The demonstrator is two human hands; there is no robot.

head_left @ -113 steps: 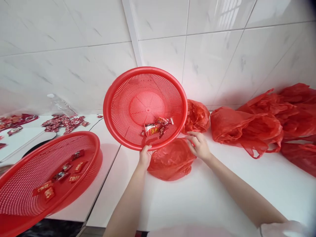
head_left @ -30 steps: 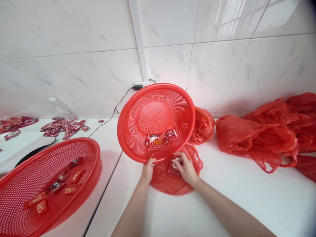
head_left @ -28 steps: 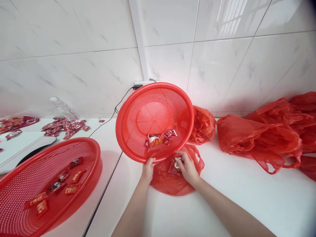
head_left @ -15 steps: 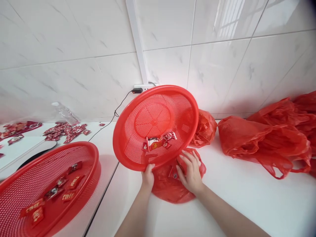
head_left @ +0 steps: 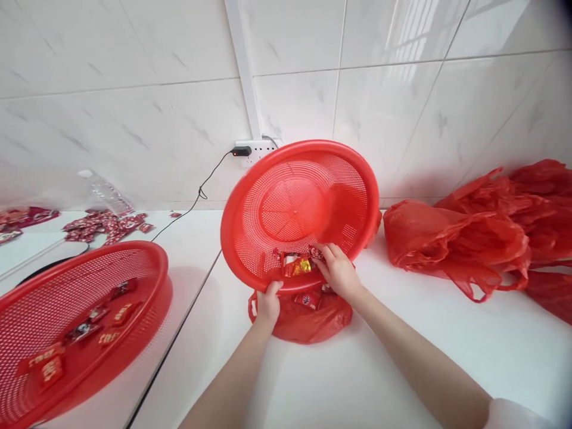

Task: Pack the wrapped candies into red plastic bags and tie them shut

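Note:
My left hand (head_left: 269,300) grips the lower rim of a round red mesh basket (head_left: 300,210) and holds it tilted up toward me. A few wrapped candies (head_left: 298,266) lie at its low edge. My right hand (head_left: 338,271) reaches into the basket and its fingers close on those candies. Under the basket sits an open red plastic bag (head_left: 304,316) with a candy (head_left: 308,299) showing in its mouth.
A second red mesh basket (head_left: 67,322) with several candies sits at the left. More filled red bags (head_left: 456,244) lie along the wall on the right. A pile of loose candies (head_left: 102,223), a clear bottle (head_left: 100,190) and a plugged-in cable (head_left: 210,179) are behind.
My right hand left the red bag and moved up into the tilted basket onto the candies. The basket shifted right, over the bag.

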